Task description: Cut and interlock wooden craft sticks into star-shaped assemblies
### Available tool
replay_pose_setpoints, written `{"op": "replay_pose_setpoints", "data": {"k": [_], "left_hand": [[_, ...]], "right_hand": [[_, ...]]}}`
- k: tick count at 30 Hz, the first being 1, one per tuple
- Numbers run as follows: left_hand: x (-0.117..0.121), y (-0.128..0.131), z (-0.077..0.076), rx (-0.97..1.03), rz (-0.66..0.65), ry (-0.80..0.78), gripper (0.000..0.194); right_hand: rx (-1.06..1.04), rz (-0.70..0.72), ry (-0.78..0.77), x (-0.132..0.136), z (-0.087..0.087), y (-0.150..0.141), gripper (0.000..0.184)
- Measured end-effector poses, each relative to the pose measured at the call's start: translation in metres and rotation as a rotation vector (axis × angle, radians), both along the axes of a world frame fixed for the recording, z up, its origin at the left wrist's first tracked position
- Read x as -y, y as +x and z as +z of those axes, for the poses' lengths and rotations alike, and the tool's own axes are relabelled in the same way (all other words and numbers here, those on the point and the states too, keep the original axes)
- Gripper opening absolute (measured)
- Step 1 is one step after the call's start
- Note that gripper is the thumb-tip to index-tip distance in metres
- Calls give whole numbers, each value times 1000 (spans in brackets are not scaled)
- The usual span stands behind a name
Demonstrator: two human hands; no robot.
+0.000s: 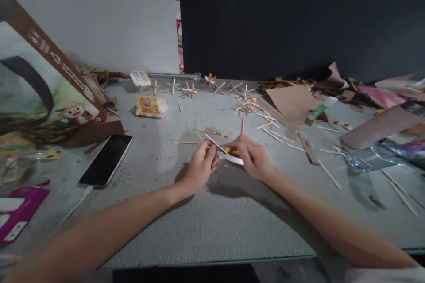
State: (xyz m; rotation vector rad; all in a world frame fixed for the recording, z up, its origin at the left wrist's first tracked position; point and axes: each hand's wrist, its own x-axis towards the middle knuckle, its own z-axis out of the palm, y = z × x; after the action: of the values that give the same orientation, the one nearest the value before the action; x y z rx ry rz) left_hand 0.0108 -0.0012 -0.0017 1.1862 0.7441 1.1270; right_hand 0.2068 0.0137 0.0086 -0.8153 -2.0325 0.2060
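My left hand (202, 160) pinches a thin wooden craft stick (215, 143) that slants down to the right above the table. Close beside it, my right hand (250, 157) has its fingers closed, with the index finger reaching to the stick. Under these fingers shows a yellow object (231, 151) with a bright white part below it; its kind is not clear. A pink striped rod (243, 126) stands up behind the right hand, and I cannot tell whether it is held. Several short stick pieces (212, 132) and a longer stick (185, 142) lie just beyond the left hand.
Star-shaped stick pieces (190, 90) line the back, near a stick pile (247, 105). A phone (106, 160), snack packet (152, 107) and large bag (63, 75) are left. Cardboard (292, 103), a glue stick (322, 108), loose sticks and a plastic bottle (375, 157) lie right.
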Motion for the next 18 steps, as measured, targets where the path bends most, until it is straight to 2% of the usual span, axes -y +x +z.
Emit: {"op": "replay_pose_setpoints", "data": {"k": [2, 3, 6, 9, 14, 18], "left_hand": [[2, -1, 3, -2, 41, 38, 51], [2, -1, 5, -19, 58, 63, 49], [1, -2, 5, -59, 84, 110, 46], [-3, -3, 3, -29, 76, 74, 46], [-6, -4, 1, -9, 51, 32, 48], [-5, -4, 0, -13, 42, 30, 50]], "right_hand": [[-79, -118, -88, -17, 2, 2, 45], [-46, -160, -102, -29, 2, 1, 40], [165, -161, -93, -65, -1, -11, 19], [288, -244, -151, -91, -10, -31, 13], [410, -371, -367, -108, -21, -55, 15], [397, -378, -411, -109, -18, -55, 12]]}}
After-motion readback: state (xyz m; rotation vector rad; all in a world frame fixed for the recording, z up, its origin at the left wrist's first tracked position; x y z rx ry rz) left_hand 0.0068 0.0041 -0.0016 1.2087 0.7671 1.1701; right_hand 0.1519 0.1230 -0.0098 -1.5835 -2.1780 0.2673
